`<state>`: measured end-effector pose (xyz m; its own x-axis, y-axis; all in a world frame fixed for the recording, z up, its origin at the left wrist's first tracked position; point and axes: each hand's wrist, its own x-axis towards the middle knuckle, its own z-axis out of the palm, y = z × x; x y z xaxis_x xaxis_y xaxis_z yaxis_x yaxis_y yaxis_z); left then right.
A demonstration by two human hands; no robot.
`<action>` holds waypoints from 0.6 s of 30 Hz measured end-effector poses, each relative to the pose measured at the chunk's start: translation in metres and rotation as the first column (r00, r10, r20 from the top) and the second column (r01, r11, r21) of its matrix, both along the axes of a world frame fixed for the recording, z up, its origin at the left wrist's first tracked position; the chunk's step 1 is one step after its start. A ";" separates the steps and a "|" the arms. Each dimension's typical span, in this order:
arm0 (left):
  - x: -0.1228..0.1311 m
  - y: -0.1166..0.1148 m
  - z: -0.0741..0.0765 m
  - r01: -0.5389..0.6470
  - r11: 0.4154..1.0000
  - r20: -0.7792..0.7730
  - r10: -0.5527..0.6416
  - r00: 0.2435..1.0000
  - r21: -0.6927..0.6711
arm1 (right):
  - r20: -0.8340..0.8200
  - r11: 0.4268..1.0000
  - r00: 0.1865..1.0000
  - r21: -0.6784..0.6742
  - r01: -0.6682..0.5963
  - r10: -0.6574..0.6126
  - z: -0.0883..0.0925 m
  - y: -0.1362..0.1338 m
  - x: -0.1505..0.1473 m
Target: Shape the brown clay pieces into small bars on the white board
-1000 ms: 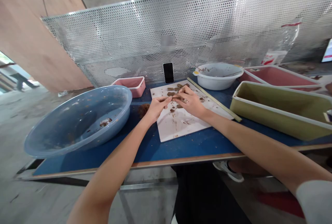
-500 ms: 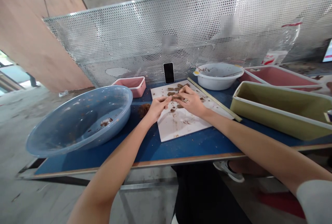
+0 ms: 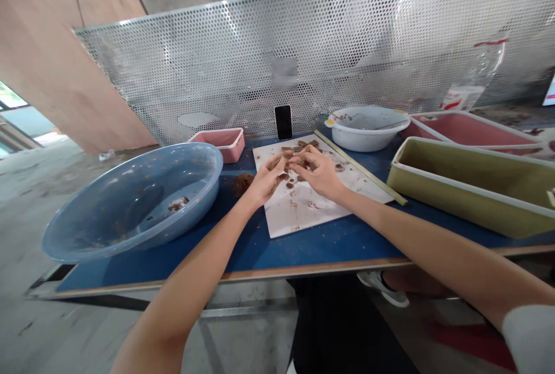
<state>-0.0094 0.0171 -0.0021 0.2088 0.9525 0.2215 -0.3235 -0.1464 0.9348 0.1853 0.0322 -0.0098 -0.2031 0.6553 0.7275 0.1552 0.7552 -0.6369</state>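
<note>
My left hand (image 3: 267,177) and my right hand (image 3: 315,170) meet over a white board (image 3: 303,212) on the blue table (image 3: 277,247). The fingertips of both hands pinch a small brown clay lump (image 3: 291,164) between them, just above the board. Several more brown clay pieces (image 3: 299,147) lie on the far part of the board, and crumbs are scattered around. A larger brown lump (image 3: 240,183) rests on the table left of the board.
A big blue basin (image 3: 130,200) stands at left, with a pink tray (image 3: 219,141) behind it. A phone (image 3: 283,122) leans on the perforated screen. At right are a white bowl (image 3: 366,127), a wooden stick (image 3: 359,169), an olive tray (image 3: 468,186) and a pink tray (image 3: 468,128).
Both hands lifted slightly and drew closer together around the clay lump. The view shifted a little; the things on the table stayed in place.
</note>
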 end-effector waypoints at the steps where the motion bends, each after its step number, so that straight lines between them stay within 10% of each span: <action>1: 0.000 -0.001 0.000 0.006 1.000 -0.003 -0.006 1.000 0.001 | -0.008 1.000 1.000 -0.006 -0.005 0.005 0.000 -0.001 -0.001; 18: 0.004 -0.006 0.004 0.023 0.999 -0.034 -0.024 0.999 -0.048 | -0.038 0.999 0.999 -0.024 -0.037 0.036 0.001 -0.006 -0.003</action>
